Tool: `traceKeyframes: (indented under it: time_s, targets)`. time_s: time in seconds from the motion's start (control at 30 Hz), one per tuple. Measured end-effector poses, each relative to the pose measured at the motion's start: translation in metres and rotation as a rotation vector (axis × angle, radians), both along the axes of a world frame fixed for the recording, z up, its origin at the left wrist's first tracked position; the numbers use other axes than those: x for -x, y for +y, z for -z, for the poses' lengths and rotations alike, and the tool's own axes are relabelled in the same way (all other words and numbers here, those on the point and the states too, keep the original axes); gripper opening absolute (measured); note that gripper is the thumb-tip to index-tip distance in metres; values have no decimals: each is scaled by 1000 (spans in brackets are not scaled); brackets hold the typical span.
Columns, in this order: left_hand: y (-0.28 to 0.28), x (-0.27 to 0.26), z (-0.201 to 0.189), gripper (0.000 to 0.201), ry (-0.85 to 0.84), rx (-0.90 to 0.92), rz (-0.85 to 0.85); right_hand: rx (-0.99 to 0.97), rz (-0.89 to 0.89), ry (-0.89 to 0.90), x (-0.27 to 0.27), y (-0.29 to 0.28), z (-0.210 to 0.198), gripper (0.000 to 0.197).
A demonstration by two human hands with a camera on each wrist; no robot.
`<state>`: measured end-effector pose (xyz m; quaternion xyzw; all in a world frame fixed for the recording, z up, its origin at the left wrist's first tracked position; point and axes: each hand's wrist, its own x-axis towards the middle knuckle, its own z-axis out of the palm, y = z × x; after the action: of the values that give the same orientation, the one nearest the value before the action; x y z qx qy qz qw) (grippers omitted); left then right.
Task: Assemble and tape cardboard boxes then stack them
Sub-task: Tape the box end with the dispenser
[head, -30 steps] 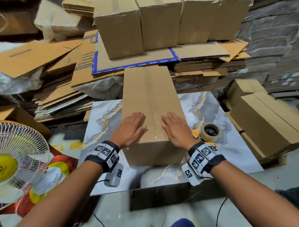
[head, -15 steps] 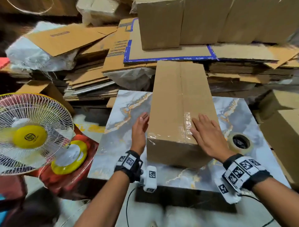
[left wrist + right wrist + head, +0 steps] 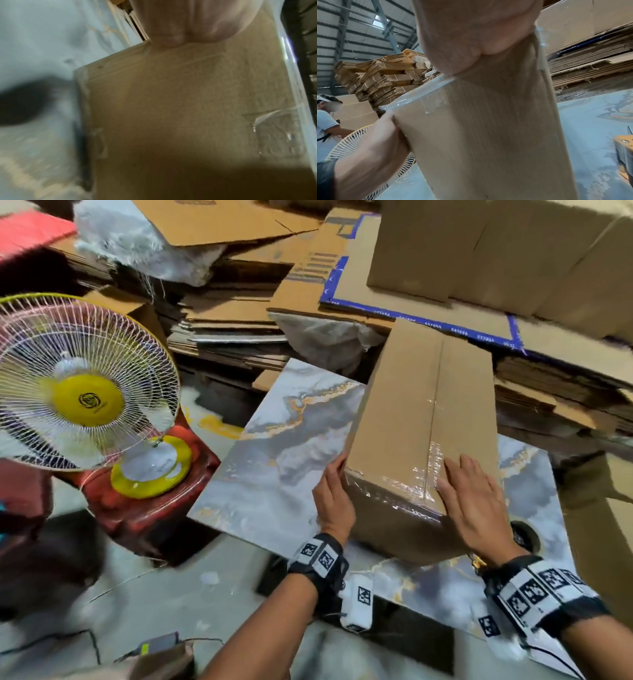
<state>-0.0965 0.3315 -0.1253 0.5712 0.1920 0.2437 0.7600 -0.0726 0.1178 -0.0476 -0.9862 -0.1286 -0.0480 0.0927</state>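
The long brown cardboard box (image 3: pixel 421 419) is lying on the marbled worktop (image 3: pixel 274 474), with shiny clear tape (image 3: pixel 432 460) stuck over its middle seam and near edge. The left hand (image 3: pixel 334 501) is laid flat against its left side and the right hand (image 3: pixel 474 501) is spread flat on top, fingers straight. The box is probably light, empty and stiff but easily dented, so it is best held by its two long sides.

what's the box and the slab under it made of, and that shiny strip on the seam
Box: matte brown cardboard, with folded flaps. Slab: glossy grey-white marble pattern with gold veins, maybe a printed tile. Strip: clear plastic tape, wrinkled and glinting along the seam.
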Motion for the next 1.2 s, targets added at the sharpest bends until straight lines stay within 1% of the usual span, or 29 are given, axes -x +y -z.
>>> traceKeyframes:
  time_s: [0.03,0.07,0.17,0.23,0.33,0.4,0.5,0.57,0.63,0.7,0.77,0.83,0.87,0.93,1.0,1.1,1.17,1.2]
  targets:
    - [2,10,2,31,11,16,13,-4,-3,8,0,-1,-1,71]
    - [6,18,4,28,14,22,40,-9,-7,12,-1,-1,-1,70]
    - [30,34,8,27,41,-37,214,-11,-13,15,-1,0,-2,69]
    - [49,30,12,26,57,-75,311,-7,-21,7,-1,2,-3,67]
    - [67,13,9,17,70,-60,345,6,-28,-10,-3,2,-3,68]
    - [70,7,6,15,65,-101,350,35,-45,-23,-5,2,-2,74]
    - [66,0,7,12,36,-134,371,52,-34,-20,-6,4,-3,76]
    - [62,-3,11,17,17,-174,351,52,-23,-20,-4,5,-3,77]
    - [63,-6,14,18,30,-237,356,55,-18,-15,-3,6,-5,78]
    - [68,-8,13,28,38,-326,380,52,-3,-10,-2,7,-6,76]
    - [70,-9,11,38,36,-445,450,62,-4,-14,-2,9,-6,76]
    - [69,-8,11,61,52,-602,512,72,-7,-13,-1,10,-7,77]
    - [70,-7,11,68,63,-620,529,71,-5,-11,0,10,-7,76]
    - [76,-6,12,71,53,-596,564,55,4,-9,1,11,-8,74]
    - [87,-5,12,63,55,-540,600,54,11,-12,2,11,-9,73]
    - [96,-2,12,31,44,-413,578,69,3,-7,1,11,-10,79]
    - [94,-1,9,15,31,-400,543,69,10,4,0,11,-9,80]
    - [91,-1,8,13,32,-405,533,66,16,11,1,11,-9,80]
